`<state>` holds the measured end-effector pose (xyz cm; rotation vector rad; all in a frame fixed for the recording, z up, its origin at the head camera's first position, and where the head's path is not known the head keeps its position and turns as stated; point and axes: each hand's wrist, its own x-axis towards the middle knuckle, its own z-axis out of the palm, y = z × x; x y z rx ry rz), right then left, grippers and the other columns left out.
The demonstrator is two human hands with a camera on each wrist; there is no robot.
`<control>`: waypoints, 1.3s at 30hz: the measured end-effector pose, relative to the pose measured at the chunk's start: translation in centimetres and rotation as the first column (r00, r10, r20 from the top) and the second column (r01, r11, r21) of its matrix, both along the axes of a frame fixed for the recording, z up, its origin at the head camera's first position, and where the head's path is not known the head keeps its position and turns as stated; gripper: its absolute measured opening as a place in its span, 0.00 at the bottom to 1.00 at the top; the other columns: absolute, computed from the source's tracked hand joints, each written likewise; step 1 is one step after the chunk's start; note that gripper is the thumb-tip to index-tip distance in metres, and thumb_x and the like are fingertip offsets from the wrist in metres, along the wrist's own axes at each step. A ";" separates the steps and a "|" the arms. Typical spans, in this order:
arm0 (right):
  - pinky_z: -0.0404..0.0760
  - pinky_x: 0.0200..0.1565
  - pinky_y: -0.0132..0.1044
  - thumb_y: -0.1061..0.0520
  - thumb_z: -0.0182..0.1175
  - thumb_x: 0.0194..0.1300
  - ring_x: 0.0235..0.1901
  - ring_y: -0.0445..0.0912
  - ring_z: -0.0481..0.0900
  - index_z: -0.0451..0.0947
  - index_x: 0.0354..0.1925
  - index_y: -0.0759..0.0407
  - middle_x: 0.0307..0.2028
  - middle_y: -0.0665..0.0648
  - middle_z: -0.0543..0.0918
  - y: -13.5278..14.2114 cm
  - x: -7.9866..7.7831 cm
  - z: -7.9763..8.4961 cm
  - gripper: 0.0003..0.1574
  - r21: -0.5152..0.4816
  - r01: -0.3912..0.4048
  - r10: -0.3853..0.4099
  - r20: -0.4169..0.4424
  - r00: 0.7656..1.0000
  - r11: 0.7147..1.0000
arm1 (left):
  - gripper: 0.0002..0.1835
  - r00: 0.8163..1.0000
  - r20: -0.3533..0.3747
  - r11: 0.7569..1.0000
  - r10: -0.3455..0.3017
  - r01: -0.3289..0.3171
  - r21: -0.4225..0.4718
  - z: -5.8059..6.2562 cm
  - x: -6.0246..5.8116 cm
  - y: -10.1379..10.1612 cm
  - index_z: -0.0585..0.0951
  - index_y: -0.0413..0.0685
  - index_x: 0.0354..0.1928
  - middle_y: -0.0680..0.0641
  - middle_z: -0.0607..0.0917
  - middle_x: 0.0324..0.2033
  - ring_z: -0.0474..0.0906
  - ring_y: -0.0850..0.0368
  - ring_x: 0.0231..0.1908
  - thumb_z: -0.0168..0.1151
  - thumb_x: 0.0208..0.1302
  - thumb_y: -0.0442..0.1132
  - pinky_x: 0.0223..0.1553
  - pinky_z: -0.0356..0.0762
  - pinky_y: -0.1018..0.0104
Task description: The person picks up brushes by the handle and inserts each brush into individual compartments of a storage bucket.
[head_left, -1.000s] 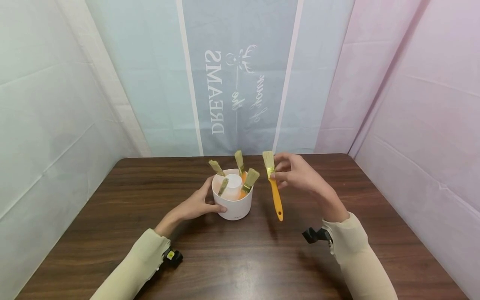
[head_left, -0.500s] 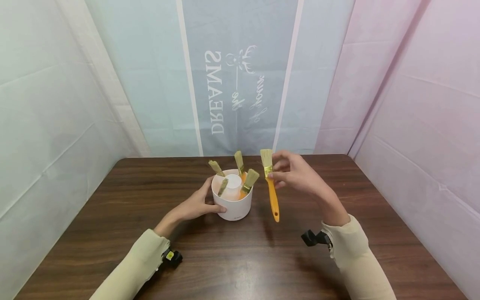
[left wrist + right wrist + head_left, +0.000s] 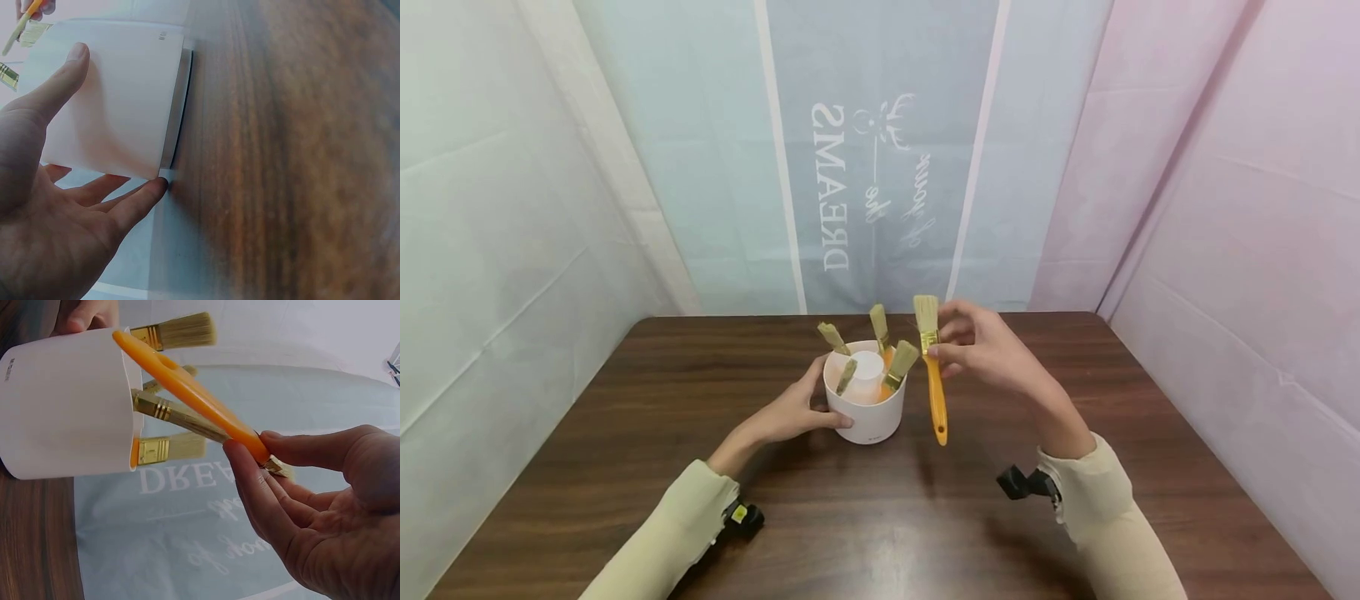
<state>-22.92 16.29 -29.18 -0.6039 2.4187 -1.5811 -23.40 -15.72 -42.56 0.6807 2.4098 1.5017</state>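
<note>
Bristles up, a paintbrush [image 3: 936, 396] with a yellow-orange handle hangs upright above the table, just right of a white round container [image 3: 872, 425]. My right hand [image 3: 996, 350] pinches it between thumb and fingers near the metal band; the right wrist view shows the brush's orange handle [image 3: 194, 394] slanting toward the container's rim. Several other paintbrushes [image 3: 901, 364] lean inside the container around its raised white centre, bristles up. My left hand [image 3: 786, 410] holds the container from the left, its thumb [image 3: 69, 72] on the near wall and its fingers on the far side.
Dark wood-grain table [image 3: 865, 533] lies under everything. A printed blue-grey cloth [image 3: 880, 208] hangs behind its far edge, with pale cloth walls at both sides. Black camera mounts [image 3: 1026, 483] sit at both wrists.
My right hand has moved slightly left with the paintbrush, bringing it closer to the container. The left hand and the container stay in place.
</note>
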 end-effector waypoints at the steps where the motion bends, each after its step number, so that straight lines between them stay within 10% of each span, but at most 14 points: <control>1: 0.90 0.40 0.51 0.67 0.65 0.68 0.36 0.52 0.90 0.68 0.63 0.66 0.44 0.68 0.86 -0.1 0.1 0.0 0.28 -0.012 -0.003 0.003 -0.003 1.000 1.000 | 0.59 1.000 -0.002 1.000 -0.001 0.001 0.001 0.0 0.0 0.0 0.46 0.59 0.82 0.43 0.65 0.75 0.69 0.45 0.72 0.78 0.59 0.44 0.66 0.77 0.47; 24: 0.89 0.42 0.55 0.68 0.65 0.67 0.34 0.51 0.89 0.67 0.62 0.63 0.44 0.70 0.86 -3.9 0.6 1.7 0.29 -0.206 -0.007 -0.002 -0.044 0.999 0.979 | 0.59 1.000 0.008 1.000 -0.010 0.010 0.024 -0.4 0.0 -0.1 0.45 0.58 0.82 0.43 0.69 0.73 0.69 0.46 0.72 0.78 0.60 0.43 0.67 0.75 0.46; 39: 0.90 0.43 0.53 0.72 0.65 0.65 0.35 0.48 0.88 0.66 0.56 0.62 0.40 0.68 0.85 -5.4 0.5 1.2 0.26 -0.350 0.082 -0.157 -0.192 0.969 0.933 | 0.60 1.000 -0.004 1.000 -0.002 0.002 0.003 -0.2 -0.1 -0.1 0.45 0.57 0.82 0.43 0.62 0.77 0.68 0.45 0.72 0.78 0.59 0.44 0.68 0.75 0.47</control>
